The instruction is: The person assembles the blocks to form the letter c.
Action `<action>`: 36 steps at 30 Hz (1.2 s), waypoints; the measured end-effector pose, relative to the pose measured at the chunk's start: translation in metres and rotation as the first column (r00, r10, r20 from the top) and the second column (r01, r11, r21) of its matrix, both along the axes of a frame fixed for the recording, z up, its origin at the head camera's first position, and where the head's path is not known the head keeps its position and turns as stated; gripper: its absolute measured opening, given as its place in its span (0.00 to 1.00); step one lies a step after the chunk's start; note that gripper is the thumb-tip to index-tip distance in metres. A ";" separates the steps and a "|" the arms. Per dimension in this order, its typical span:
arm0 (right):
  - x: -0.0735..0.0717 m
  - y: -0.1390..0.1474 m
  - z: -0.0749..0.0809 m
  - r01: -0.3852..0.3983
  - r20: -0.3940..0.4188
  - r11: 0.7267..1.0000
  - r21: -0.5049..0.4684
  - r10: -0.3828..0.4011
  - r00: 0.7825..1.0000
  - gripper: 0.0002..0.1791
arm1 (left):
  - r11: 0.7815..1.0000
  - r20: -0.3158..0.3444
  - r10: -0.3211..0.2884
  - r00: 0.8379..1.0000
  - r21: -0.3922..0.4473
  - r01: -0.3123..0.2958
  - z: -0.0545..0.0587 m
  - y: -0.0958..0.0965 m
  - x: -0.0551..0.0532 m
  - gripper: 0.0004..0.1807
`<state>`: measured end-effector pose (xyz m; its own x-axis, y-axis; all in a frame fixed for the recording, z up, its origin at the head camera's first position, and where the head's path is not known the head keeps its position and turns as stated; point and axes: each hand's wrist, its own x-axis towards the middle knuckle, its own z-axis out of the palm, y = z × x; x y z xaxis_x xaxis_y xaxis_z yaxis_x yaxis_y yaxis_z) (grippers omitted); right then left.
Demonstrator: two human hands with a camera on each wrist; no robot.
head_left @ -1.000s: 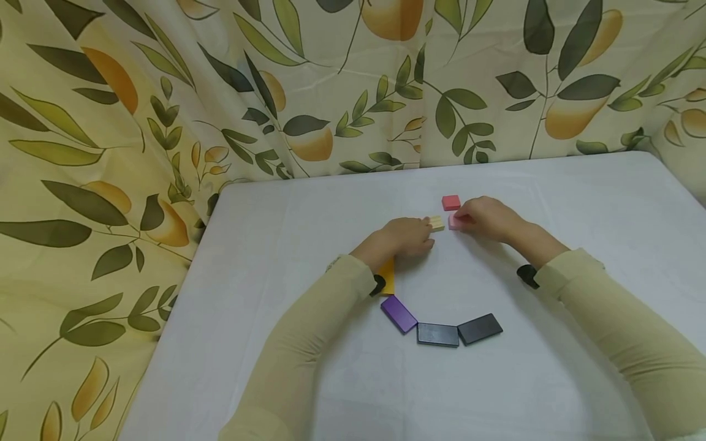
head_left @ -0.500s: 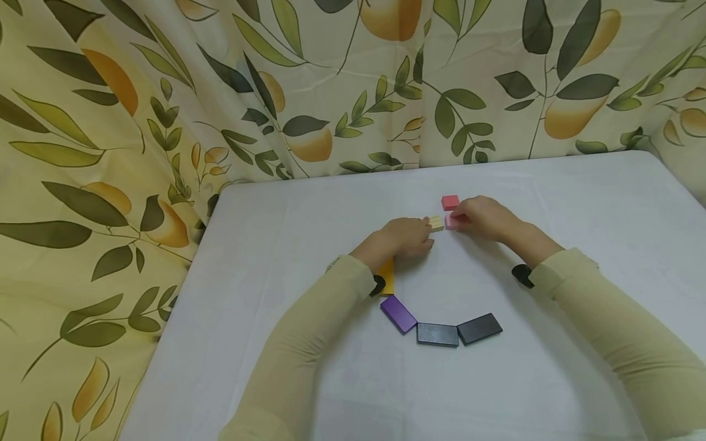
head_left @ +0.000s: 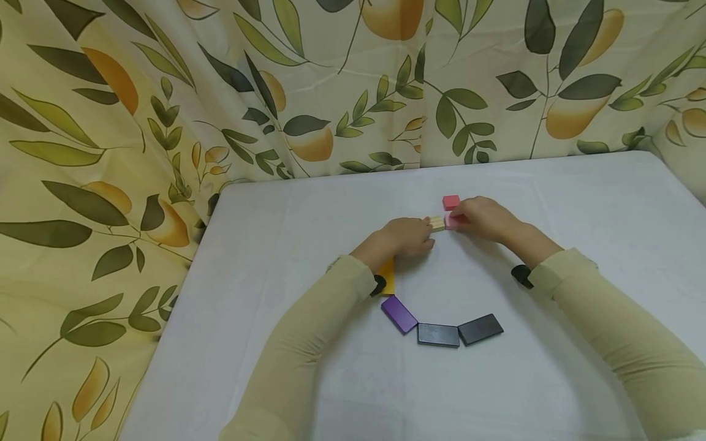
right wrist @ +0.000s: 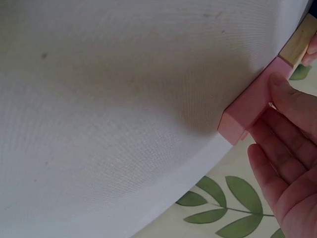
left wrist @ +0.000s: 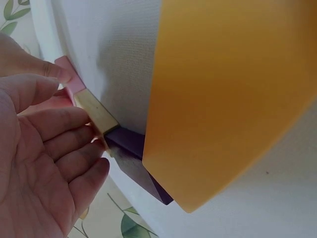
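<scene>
My right hand (head_left: pixel 488 218) pinches a pink block (right wrist: pixel 250 106), thumb on its near face and fingers behind. The block's end meets a pale wooden block (left wrist: pixel 96 110) in both wrist views. My left hand (head_left: pixel 401 237) rests its fingertips against the wooden block, fingers loosely bent. A dark purple block (left wrist: pixel 130 143) adjoins the wooden block's other end in the left wrist view; my left hand hides it in the head view. A yellow-orange block (left wrist: pixel 218 109) looms close in the left wrist view and lies partly hidden under my left wrist in the head view.
A red block (head_left: pixel 451 202) lies just behind the pink one. Nearer the front, a purple block (head_left: pixel 399 314), a grey block (head_left: pixel 438 335) and a black block (head_left: pixel 480 329) form a curve on the white table (head_left: pixel 551 392). A leaf-patterned curtain (head_left: pixel 353 79) hangs behind.
My right hand has slid the pink block a little left, closing the gap to the wooden block. My left hand and the other blocks stay put.
</scene>
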<state>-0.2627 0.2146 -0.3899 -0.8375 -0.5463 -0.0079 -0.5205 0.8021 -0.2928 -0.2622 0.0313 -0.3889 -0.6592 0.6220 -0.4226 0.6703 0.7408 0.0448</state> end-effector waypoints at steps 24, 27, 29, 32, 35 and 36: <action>0.002 -0.001 -0.001 0.017 -0.015 1.000 -0.008 -0.017 1.000 0.10 | 1.000 0.000 0.011 1.000 0.003 -0.011 0.000 0.000 0.000 0.26; 0.002 -0.002 -0.002 0.016 -0.015 1.000 -0.007 -0.016 1.000 0.10 | 1.000 -0.002 0.016 1.000 0.005 -0.016 0.001 0.000 0.001 0.26; 0.002 -0.002 -0.001 0.020 -0.012 1.000 -0.005 -0.020 1.000 0.10 | 1.000 -0.009 0.016 1.000 0.003 -0.016 0.002 0.000 0.002 0.26; 0.003 -0.003 -0.001 0.024 -0.007 1.000 0.002 -0.024 1.000 0.10 | 1.000 -0.019 0.019 1.000 -0.008 -0.019 0.002 0.001 0.004 0.26; 0.004 -0.004 0.000 0.024 -0.010 1.000 0.013 -0.024 1.000 0.10 | 0.999 -0.032 0.027 0.999 -0.026 -0.028 0.001 0.002 0.004 0.27; 0.004 -0.004 0.000 0.023 -0.012 1.000 0.014 -0.023 1.000 0.10 | 0.999 -0.038 0.026 0.999 -0.031 -0.028 0.001 0.003 0.005 0.27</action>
<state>-0.2583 0.2103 -0.3895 -0.8502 -0.5265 -0.0058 -0.5048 0.8181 -0.2756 -0.2577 0.0338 -0.3884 -0.6914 0.5903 -0.4166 0.6507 0.7593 -0.0039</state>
